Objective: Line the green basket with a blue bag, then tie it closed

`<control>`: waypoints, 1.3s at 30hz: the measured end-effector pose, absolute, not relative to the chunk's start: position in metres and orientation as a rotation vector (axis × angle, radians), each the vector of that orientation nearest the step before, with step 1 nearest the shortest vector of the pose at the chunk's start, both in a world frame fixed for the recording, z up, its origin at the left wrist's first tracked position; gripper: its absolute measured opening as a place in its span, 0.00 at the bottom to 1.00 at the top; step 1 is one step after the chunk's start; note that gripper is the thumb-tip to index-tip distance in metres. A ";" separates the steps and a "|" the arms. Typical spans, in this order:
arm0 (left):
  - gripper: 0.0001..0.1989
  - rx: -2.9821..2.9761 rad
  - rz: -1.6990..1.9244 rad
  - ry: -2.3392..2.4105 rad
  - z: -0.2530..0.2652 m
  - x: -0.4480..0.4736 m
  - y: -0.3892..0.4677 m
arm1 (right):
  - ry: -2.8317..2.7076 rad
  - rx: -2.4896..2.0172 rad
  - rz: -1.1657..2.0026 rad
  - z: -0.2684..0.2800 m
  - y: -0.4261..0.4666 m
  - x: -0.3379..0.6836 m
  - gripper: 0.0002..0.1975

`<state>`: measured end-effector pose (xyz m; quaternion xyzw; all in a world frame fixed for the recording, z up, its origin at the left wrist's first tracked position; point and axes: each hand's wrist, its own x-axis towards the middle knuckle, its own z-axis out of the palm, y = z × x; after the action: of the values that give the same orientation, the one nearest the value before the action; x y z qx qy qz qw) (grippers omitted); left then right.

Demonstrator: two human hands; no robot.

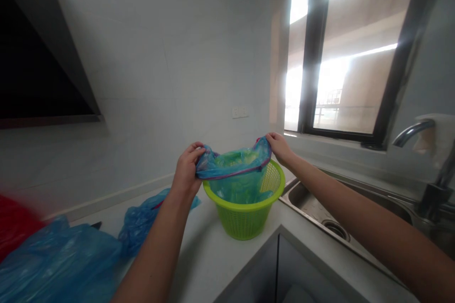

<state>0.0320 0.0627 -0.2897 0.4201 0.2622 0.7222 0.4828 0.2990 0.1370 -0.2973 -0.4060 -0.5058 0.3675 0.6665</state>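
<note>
Lying nearest, lower left: one large blue bag (60, 260), crumpled, translucent; beside it, at the left edge, one red item (17, 220), blurred. Grey panels (250, 272), bottom centre, below the edge of a white counter (195, 251). One smaller blue bundle (137, 222), crumpled, on the counter near the left forearm.

Left hand (189, 165): fingers and thumb clamped on the left end of a blue-green plastic bag (236, 184). Right hand (280, 149): thumb and fingers pinched on its right end. Hands well apart, the purple-edged rim drawn out between them; bag translucent, its lower part inside a lime-green basket (243, 220), round, perforated, upright on the counter.

To the right of the basket: steel sink (313, 206), drain visible; curved faucet (412, 132), pale cloth (445, 135) draped over it. Behind: pale wall (177, 71), double socket (240, 112), dark-framed window (317, 57).
</note>
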 end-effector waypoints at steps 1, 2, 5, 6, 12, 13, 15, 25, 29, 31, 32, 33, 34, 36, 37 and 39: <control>0.18 1.063 1.778 0.663 -0.292 0.032 0.065 | -1.162 -0.886 0.818 -0.292 0.136 0.294 0.09; 0.19 1.103 1.803 0.701 -0.296 0.032 0.069 | -1.179 -0.849 0.831 -0.288 0.134 0.288 0.09; 0.21 1.229 1.906 0.839 -0.308 0.031 0.084 | -1.190 -0.695 0.976 -0.280 0.128 0.274 0.12; 0.21 1.262 1.941 0.865 -0.312 0.031 0.089 | -1.184 -0.642 1.028 -0.279 0.125 0.270 0.12; 0.26 1.253 1.979 0.843 -0.318 0.029 0.100 | -1.157 -0.580 1.104 -0.286 0.106 0.279 0.10; 0.26 1.244 1.981 0.853 -0.315 0.028 0.098 | -1.161 -0.632 1.067 -0.289 0.104 0.285 0.11; 0.27 1.220 1.988 0.895 -0.310 0.026 0.093 | -1.230 -0.822 0.933 -0.296 0.102 0.296 0.15; 0.21 1.339 1.681 1.372 -0.290 -0.008 0.080 | -1.364 -1.128 0.645 -0.296 0.085 0.327 0.08; 0.13 1.516 1.587 1.585 -0.296 -0.028 0.091 | -1.015 -0.756 0.937 -0.290 0.093 0.338 0.09; 0.13 1.495 1.602 1.539 -0.300 -0.031 0.095 | -0.805 -0.499 1.145 -0.291 0.096 0.344 0.09; 0.14 1.472 1.602 1.489 -0.301 -0.030 0.095 | -0.689 -0.366 1.234 -0.293 0.098 0.346 0.08; 0.14 1.439 1.592 1.438 -0.301 -0.028 0.095 | -0.599 -0.266 1.295 -0.295 0.098 0.348 0.07; 0.15 1.403 1.573 1.381 -0.301 -0.025 0.094 | -0.551 -0.215 1.322 -0.299 0.099 0.348 0.07; 0.14 1.329 1.520 1.232 -0.299 -0.019 0.090 | -0.537 -0.194 1.349 -0.306 0.099 0.346 0.10; 0.14 1.289 1.486 1.141 -0.298 -0.016 0.088 | -0.555 -0.201 1.356 -0.310 0.099 0.344 0.12; 0.10 1.176 1.433 0.960 -0.293 -0.013 0.084 | -0.599 -0.216 1.347 -0.315 0.099 0.342 0.15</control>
<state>-0.0130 0.0844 -0.2929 0.4868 0.3976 0.5932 0.5031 0.3418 0.0991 -0.3155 -0.0981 -0.2727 0.6128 0.7352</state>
